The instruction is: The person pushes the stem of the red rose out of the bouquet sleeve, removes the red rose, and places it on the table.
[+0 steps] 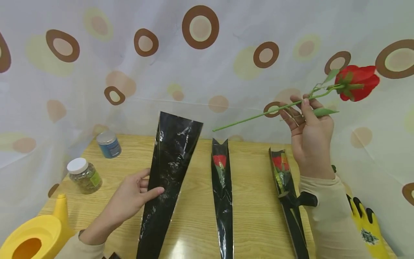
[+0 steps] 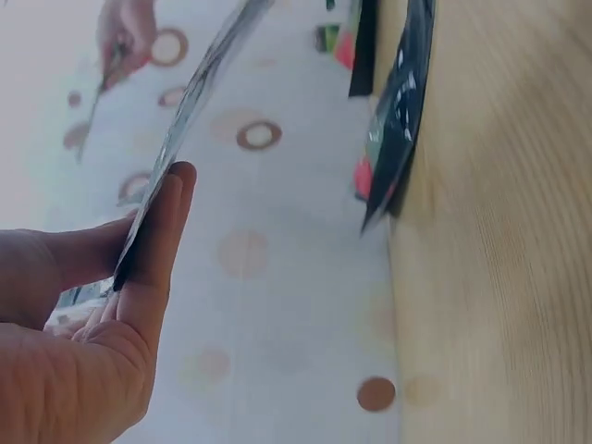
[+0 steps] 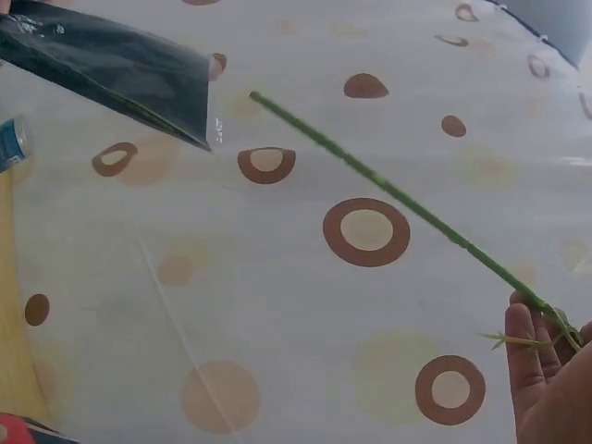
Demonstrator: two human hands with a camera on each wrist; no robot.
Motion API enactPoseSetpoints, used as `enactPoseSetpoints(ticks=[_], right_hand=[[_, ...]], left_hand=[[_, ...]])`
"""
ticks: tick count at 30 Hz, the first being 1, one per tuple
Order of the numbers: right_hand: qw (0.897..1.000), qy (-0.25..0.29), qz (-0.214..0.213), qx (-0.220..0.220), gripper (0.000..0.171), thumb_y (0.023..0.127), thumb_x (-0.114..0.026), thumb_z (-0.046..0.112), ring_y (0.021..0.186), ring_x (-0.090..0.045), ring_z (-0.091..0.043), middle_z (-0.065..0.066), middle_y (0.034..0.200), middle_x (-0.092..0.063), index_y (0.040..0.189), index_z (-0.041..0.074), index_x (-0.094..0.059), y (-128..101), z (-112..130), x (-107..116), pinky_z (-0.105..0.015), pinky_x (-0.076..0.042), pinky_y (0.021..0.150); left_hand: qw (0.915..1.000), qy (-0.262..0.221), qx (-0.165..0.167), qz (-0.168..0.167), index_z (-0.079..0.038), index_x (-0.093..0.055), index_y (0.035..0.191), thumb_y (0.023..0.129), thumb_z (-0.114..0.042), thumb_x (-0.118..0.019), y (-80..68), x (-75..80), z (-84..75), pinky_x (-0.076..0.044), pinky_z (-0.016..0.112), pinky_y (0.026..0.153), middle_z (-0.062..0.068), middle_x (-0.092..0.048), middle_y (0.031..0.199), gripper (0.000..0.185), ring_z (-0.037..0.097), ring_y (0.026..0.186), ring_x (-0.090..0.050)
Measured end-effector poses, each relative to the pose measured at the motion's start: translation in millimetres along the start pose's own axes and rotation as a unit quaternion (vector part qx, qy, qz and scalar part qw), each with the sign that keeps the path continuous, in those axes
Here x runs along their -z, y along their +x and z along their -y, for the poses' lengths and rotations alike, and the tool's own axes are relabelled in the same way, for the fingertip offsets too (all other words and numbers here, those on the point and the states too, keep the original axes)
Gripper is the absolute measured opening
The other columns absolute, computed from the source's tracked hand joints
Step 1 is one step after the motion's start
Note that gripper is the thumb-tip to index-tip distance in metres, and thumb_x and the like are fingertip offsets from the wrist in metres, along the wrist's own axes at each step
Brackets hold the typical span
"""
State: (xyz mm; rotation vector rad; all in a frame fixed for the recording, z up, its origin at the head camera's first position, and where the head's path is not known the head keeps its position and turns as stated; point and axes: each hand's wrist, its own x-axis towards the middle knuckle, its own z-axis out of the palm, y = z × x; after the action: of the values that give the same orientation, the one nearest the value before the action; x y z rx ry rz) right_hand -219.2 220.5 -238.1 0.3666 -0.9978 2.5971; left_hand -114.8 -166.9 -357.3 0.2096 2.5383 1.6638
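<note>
Your left hand [image 1: 130, 198] pinches the empty black sleeve [image 1: 169, 172], lifting its wide mouth off the table [image 1: 252, 201]. Your right hand [image 1: 308, 133] grips the red rose [image 1: 355, 83] by its stem, bare end aimed toward that opening.

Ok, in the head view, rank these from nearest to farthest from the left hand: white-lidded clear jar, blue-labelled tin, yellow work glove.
Measured from the left hand:
1. White-lidded clear jar, just to its left on the wooden table.
2. Blue-labelled tin, farther back near the curtain, on the left.
3. Yellow work glove, far across at the table's right edge.
</note>
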Motion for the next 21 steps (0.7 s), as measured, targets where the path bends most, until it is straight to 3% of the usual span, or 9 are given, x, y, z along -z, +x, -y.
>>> enactPoseSetpoints(ticks=[2, 4, 6, 7, 9, 12, 16, 21], right_hand=[[1.000, -0.006, 0.010, -0.015, 0.033, 0.095, -0.064, 0.006, 0.097, -0.067, -0.040, -0.024, 0.113, -0.063, 0.120, -0.007, -0.048, 0, -9, 4, -0.039, -0.056, 0.077], [0.998, -0.038, 0.035, -0.039, 0.031, 0.097, -0.062, 0.008, 0.094, -0.068, -0.037, -0.023, 0.110, -0.063, 0.120, -0.007, -0.049, -2, -20, 7, -0.037, -0.057, 0.075], [0.990, -0.094, 0.069, -0.076, 0.030, 0.099, -0.060, 0.010, 0.092, -0.069, -0.034, -0.022, 0.109, -0.064, 0.121, -0.007, -0.050, -6, -37, 8, -0.037, -0.056, 0.077], [0.982, -0.131, 0.088, -0.099, 0.030, 0.100, -0.059, 0.012, 0.093, -0.069, -0.033, -0.021, 0.109, -0.064, 0.122, -0.007, -0.050, -10, -48, 8, -0.037, -0.056, 0.078], [0.959, -0.206, 0.127, -0.146, 0.032, 0.102, -0.057, 0.016, 0.094, -0.069, -0.031, -0.019, 0.110, -0.064, 0.125, -0.006, -0.050, -18, -73, 7, -0.038, -0.055, 0.081], [0.921, -0.272, 0.179, -0.215, 0.033, 0.104, -0.054, 0.018, 0.099, -0.068, -0.033, -0.021, 0.113, -0.062, 0.127, -0.005, -0.050, -36, -112, 7, -0.041, -0.054, 0.084], [0.878, -0.300, 0.229, -0.295, 0.029, 0.105, -0.050, 0.012, 0.100, -0.067, -0.037, -0.025, 0.114, -0.060, 0.127, -0.007, -0.051, -58, -154, 13, -0.044, -0.054, 0.084], [0.830, -0.319, 0.262, -0.374, 0.025, 0.104, -0.049, 0.005, 0.098, -0.068, -0.035, -0.023, 0.109, -0.062, 0.120, -0.014, -0.052, -77, -195, 23, -0.043, -0.054, 0.083]], left_hand=[[0.9997, -0.015, 0.006, -0.017, 0.009, -0.024, 0.151, 0.093, -0.018, -0.072, 9.4, 7.4, 5.2, -0.053, 0.040, 0.083, 0.016, -0.069, 0.107, 0.080, 0.016, 0.083, -0.066], [0.9994, -0.020, 0.007, -0.027, 0.009, -0.019, 0.152, 0.095, -0.017, -0.069, 19.4, 14.4, 10.3, -0.050, 0.047, 0.089, 0.026, -0.063, 0.116, 0.081, 0.029, 0.094, -0.067], [0.9993, -0.005, 0.004, -0.036, 0.008, -0.017, 0.153, 0.097, -0.016, -0.066, 28.0, 20.7, 15.1, -0.042, 0.055, 0.098, 0.032, -0.049, 0.137, 0.077, 0.041, 0.119, -0.056], [0.9991, 0.008, 0.006, -0.040, 0.008, -0.016, 0.153, 0.098, -0.014, -0.064, 31.9, 23.5, 17.3, -0.041, 0.057, 0.098, 0.033, -0.043, 0.141, 0.076, 0.045, 0.122, -0.051], [0.9987, 0.024, 0.012, -0.042, 0.008, -0.017, 0.153, 0.099, -0.010, -0.061, 39.2, 27.9, 21.9, -0.042, 0.059, 0.097, 0.035, -0.038, 0.144, 0.072, 0.049, 0.126, -0.045], [0.9975, 0.052, 0.030, -0.037, 0.007, -0.015, 0.153, 0.098, -0.005, -0.057, 49.1, 30.6, 27.9, -0.041, 0.060, 0.097, 0.036, -0.033, 0.145, 0.070, 0.052, 0.129, -0.038], [0.9981, 0.040, 0.045, -0.014, 0.009, -0.010, 0.153, 0.094, 0.001, -0.056, 63.5, 28.5, 35.2, -0.037, 0.061, 0.100, 0.037, -0.028, 0.147, 0.075, 0.052, 0.133, -0.032], [0.9986, 0.016, 0.049, 0.010, 0.013, -0.010, 0.150, 0.088, 0.010, -0.054, 80.3, 27.4, 45.1, -0.033, 0.060, 0.103, 0.039, -0.028, 0.146, 0.076, 0.052, 0.134, -0.031]])
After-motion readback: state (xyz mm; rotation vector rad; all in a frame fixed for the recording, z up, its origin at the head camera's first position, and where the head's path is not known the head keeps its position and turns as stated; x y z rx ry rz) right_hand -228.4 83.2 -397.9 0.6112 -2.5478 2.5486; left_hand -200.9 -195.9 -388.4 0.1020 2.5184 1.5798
